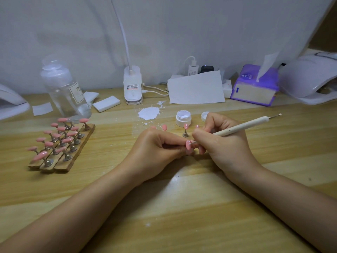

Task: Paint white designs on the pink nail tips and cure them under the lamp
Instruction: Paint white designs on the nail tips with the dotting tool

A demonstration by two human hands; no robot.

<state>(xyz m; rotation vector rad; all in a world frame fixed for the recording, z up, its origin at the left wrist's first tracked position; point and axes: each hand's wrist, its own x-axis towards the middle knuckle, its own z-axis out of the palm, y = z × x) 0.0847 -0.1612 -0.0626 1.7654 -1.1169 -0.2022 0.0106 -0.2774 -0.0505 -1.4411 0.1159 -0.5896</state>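
Pink nail tip (188,144) being pinched in left hand (156,150) at table centre, receiving white dots from dotting pen (240,127) gripped in right hand (222,141).

Standing just beyond at 12 o'clock: another dotted tip on stand (185,130) and open white paint jar (183,118), lid (205,116) beside it. Waiting at 9 o'clock: wooden rack (73,154) carrying more pink tips. Sitting at 2 o'clock: curing lamp (308,79), next to purple tissue box (255,86).

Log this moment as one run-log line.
step: dotting white on tip | left hand: holds nail tip | right hand: grips dotting pen, end on tip | jar: open | lamp: unused
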